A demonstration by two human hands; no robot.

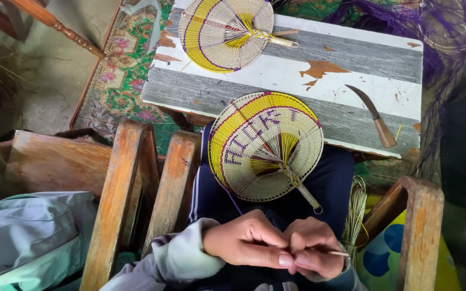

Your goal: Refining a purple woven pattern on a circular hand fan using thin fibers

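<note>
A thin straw strip (336,252) is pinched between the closed fingers of both the left hand (246,240) and right hand (314,248), kept close for control. A woven fan (265,153) is rested on the lap, against the near edge of the bench (351,64); a knife (376,116) is laid near its right edge.

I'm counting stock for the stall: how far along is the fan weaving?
One round yellow-and-cream woven fan lies finished on the painted wooden table. A second woven fan rests on the lap, a purple strand trailing loose. Both hands, left hand and right hand, pinch a thin straw strip.
</note>
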